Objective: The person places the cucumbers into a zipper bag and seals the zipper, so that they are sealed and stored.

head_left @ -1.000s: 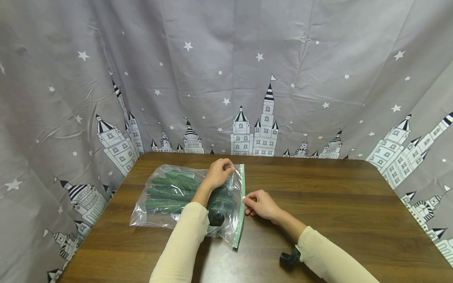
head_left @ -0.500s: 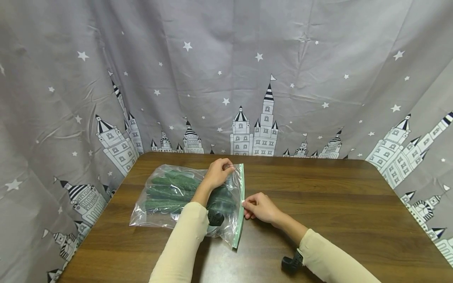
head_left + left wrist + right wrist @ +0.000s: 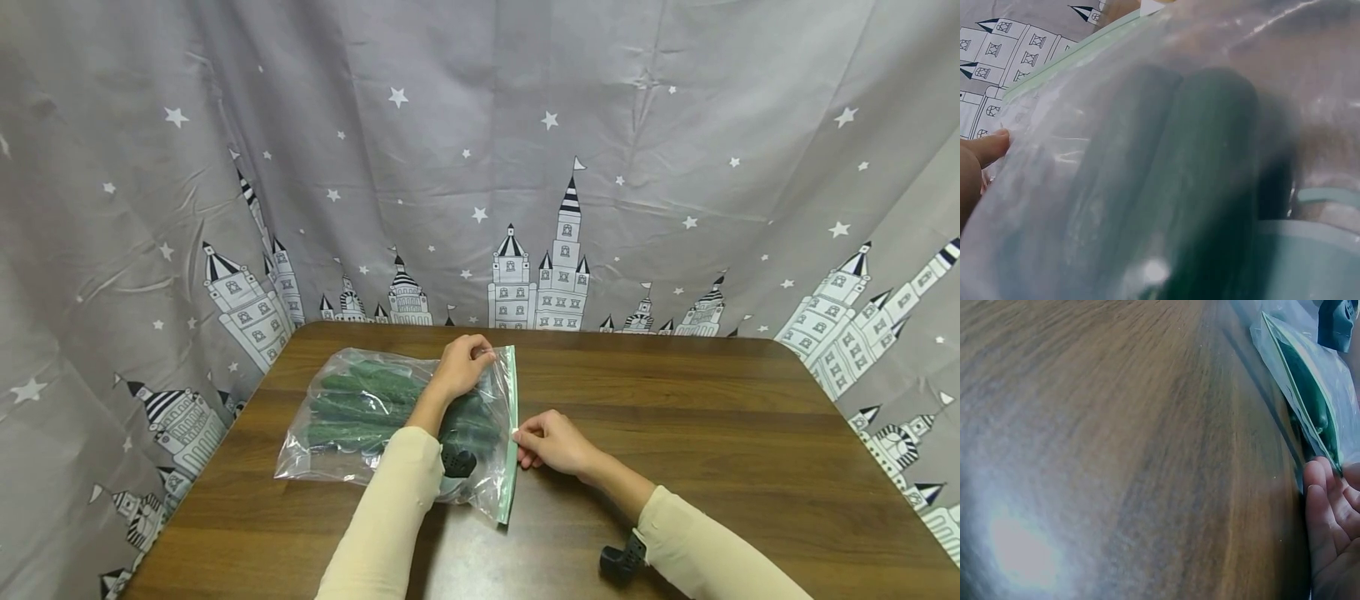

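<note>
A clear zip bag (image 3: 341, 468) with a green strip (image 3: 512, 392) along its right edge lies on the table. Inside it are several green cucumbers (image 3: 356, 408), seen close up as blurred cucumbers (image 3: 1204, 144) in the left wrist view. My left hand (image 3: 461, 367) pinches the bag by the far end of the strip. Partway down the strip, my right hand (image 3: 555, 442) pinches a small white slider (image 3: 515, 433) between thumb and fingers. In the right wrist view, the bag's mouth (image 3: 1304, 387) gapes beyond my right hand (image 3: 1335, 531).
The brown wooden table (image 3: 675, 417) extends right of the bag, and its far edge meets a grey curtain (image 3: 465, 167) printed with castles and stars. A black wrist camera (image 3: 621, 562) sits on the right forearm.
My right hand has slid a little way along the strip toward the near side, with the white slider between its fingers. The left hand stays put at the far corner.
</note>
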Demonstrator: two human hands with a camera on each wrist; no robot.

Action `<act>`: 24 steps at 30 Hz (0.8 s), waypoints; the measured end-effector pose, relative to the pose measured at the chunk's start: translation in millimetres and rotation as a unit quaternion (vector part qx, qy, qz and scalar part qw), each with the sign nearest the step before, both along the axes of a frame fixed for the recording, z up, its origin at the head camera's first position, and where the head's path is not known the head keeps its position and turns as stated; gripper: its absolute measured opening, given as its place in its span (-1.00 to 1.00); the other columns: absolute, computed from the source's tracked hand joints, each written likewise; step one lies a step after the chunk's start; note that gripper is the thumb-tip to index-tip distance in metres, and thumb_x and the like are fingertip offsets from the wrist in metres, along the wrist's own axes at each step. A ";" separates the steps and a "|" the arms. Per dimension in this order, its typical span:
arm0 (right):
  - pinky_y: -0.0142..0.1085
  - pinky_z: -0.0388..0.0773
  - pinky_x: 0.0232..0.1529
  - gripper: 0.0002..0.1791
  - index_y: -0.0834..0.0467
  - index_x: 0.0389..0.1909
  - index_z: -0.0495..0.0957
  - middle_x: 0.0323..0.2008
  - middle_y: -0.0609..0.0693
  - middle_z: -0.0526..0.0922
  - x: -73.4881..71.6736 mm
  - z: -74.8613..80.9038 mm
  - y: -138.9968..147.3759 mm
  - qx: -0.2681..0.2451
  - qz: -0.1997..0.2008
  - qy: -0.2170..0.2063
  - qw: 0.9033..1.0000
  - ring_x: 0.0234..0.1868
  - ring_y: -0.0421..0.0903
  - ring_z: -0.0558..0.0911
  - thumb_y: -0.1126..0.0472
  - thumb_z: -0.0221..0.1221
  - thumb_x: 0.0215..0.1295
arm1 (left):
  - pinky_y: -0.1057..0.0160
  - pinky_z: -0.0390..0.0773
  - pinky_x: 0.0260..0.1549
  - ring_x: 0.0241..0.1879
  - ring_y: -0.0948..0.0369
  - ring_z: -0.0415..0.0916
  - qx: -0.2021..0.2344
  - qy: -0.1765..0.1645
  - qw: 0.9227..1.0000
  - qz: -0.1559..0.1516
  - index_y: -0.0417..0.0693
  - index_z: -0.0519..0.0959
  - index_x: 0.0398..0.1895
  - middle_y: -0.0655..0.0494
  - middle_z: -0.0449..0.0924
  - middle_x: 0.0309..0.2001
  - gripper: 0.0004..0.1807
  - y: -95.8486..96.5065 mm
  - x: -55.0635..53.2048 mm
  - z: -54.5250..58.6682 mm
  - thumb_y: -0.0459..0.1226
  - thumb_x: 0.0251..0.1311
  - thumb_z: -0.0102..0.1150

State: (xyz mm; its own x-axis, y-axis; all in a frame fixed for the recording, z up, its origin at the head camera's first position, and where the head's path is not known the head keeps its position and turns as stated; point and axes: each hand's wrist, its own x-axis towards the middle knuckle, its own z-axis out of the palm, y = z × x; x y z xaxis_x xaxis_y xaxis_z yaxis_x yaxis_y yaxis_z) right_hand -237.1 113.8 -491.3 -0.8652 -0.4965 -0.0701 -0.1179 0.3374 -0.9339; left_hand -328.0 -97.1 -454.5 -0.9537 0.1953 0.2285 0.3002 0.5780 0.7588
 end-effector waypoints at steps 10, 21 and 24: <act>-0.35 0.64 -0.45 -0.77 0.36 -0.32 0.68 -0.54 0.03 0.66 -0.1 3.0 4.5 -0.006 0.014 -0.019 1.000 -0.51 -0.17 0.65 0.34 0.13 0.52 | 0.11 0.42 -0.32 -0.32 0.10 0.39 0.019 -0.022 0.999 0.015 -0.12 0.68 -0.23 0.01 0.49 -0.27 -0.90 -0.5 -2.3 2.3 -0.29 0.44 0.23; -0.37 0.63 -0.46 -0.78 0.38 -0.32 0.68 -0.55 0.02 0.66 0.6 4.6 8.1 -0.008 0.023 -0.017 1.000 -0.52 -0.18 0.63 0.37 0.13 0.50 | 0.09 0.41 -0.27 -0.30 0.07 0.38 0.024 -0.012 0.999 0.044 -0.15 0.68 -0.27 0.01 0.50 -0.31 -0.90 0.8 -7.7 2.7 -0.32 0.43 0.24; -0.37 0.63 -0.46 -0.78 0.38 -0.32 0.68 -0.55 0.02 0.65 1.2 4.3 9.0 -0.005 0.023 -0.019 1.000 -0.52 -0.18 0.63 0.37 0.13 0.50 | 0.09 0.42 -0.25 -0.29 0.08 0.39 0.023 -0.015 0.999 0.045 -0.13 0.68 -0.26 0.02 0.51 -0.30 -0.89 1.1 -8.5 1.2 -0.30 0.43 0.24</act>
